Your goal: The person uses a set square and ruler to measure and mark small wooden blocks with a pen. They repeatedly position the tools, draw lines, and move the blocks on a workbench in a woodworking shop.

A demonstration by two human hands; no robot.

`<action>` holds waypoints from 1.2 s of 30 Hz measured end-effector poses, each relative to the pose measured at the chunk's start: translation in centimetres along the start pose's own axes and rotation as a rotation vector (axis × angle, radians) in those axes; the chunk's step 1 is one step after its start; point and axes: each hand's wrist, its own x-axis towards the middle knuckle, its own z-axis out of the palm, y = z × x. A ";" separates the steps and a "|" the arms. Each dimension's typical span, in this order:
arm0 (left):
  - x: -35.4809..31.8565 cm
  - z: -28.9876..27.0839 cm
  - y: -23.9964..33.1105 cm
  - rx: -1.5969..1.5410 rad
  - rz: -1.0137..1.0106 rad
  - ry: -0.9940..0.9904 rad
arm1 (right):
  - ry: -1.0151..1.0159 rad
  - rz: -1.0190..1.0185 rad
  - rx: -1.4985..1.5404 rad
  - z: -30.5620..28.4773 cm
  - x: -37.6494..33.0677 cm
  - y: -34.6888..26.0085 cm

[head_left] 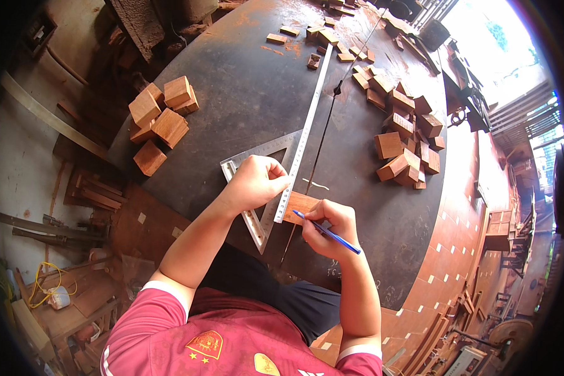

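My left hand (255, 182) is closed in a pinch at the edge of a long steel ruler (309, 116), near its close end. The ruler lies across a reddish wooden block (302, 203) and reaches far up the dark tabletop. Under my left wrist and fingers lies a metal triangular set square (254, 224), partly covered by the hand. My right hand (331, 227) is closed around a blue pen (339, 239), whose tip points at the block's face. The fingers of that hand rest against the block's right side.
A stack of wooden blocks (170, 128) sits at the table's left edge. A larger heap of blocks (407, 147) lies to the right, with more scattered toward the far end. A dark slot (323, 135) runs along the tabletop (232, 81). Tiled floor (429, 263) shows at right.
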 end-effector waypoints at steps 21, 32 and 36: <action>0.0 0.0 0.0 0.017 0.025 0.007 | -0.022 -0.052 -0.033 0.1 0.1 0.0; -0.2 0.0 0.5 0.054 0.027 -0.001 | -0.058 0.005 -0.004 0.1 0.2 -0.5; -0.2 0.0 0.2 0.026 0.021 0.016 | -0.051 -0.013 -0.005 0.2 0.2 -0.3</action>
